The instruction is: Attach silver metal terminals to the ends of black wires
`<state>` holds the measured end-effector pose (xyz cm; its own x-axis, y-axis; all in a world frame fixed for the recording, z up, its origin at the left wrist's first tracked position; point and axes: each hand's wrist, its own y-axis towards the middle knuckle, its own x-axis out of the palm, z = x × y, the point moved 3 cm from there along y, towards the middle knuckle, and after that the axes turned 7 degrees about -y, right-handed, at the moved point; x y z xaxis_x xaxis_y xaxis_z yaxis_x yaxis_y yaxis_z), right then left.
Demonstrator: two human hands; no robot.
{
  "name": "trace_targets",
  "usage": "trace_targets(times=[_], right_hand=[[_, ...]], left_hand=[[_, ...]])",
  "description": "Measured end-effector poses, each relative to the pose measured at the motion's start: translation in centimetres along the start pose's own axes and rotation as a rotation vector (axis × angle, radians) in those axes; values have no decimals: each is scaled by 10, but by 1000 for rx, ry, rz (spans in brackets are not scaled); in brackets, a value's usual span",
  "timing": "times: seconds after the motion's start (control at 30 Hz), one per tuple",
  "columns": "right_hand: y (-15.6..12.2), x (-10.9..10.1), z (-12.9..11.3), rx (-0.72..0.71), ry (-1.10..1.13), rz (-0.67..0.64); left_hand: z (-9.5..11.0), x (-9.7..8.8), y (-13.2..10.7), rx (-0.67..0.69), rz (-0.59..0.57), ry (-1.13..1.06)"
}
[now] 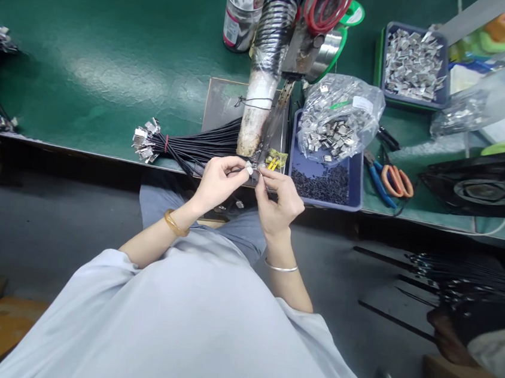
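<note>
Tabletop, green, fills the top of my head-camera view. At its near edge, my left grip is pinching a small pale piece. My right grip curls in just beside it; I cannot tell whether it pinches anything, since the tips are too small to read. The small pale piece sits just below the mouth of a taped hose that reaches down from above.

To my left lies a bundle of black cables, tied with a red band, metal plugs fanned out at its left end. Part of the bundle crosses a grey board.

Near my right grip I see a yellow item and a violet tray carrying tiny black pieces and a clear bag of metal parts. Right of the tray lie blue-handled pliers and orange-handled scissors. Farther back stands a bin heaped with metal pieces.
</note>
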<state>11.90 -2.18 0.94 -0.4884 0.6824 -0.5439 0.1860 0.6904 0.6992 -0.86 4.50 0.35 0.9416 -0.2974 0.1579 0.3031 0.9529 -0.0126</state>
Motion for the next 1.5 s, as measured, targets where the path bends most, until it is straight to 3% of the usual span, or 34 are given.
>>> trace_targets(times=[0.1, 0.47, 0.67, 0.77, 0.97, 1.03, 1.23, 1.5], right_hand=[[2, 0, 0, -24, 3, -27], [6, -4, -9, -241, -67, 72], [5, -6, -9, -266, -51, 53], [6, -8, -9, -190, -26, 72], [8, -2, 0, 313, 260, -80], [9, -2, 0, 341, 297, -108], [12, -6, -1, 252, 238, -95], [12, 2, 7, 410, 393, -158]], left_hand=[[1, 1, -1, 16, 25, 16], [4, 1, -3, 46, 51, 13], [2, 0, -2, 28, 43, 9], [4, 1, -4, 38, 19, 14], [6, 1, -6, 41, 1, 64], [6, 1, -5, 31, 0, 70], [6, 1, -2, 30, -15, 56], [5, 0, 2, 34, -29, 1]])
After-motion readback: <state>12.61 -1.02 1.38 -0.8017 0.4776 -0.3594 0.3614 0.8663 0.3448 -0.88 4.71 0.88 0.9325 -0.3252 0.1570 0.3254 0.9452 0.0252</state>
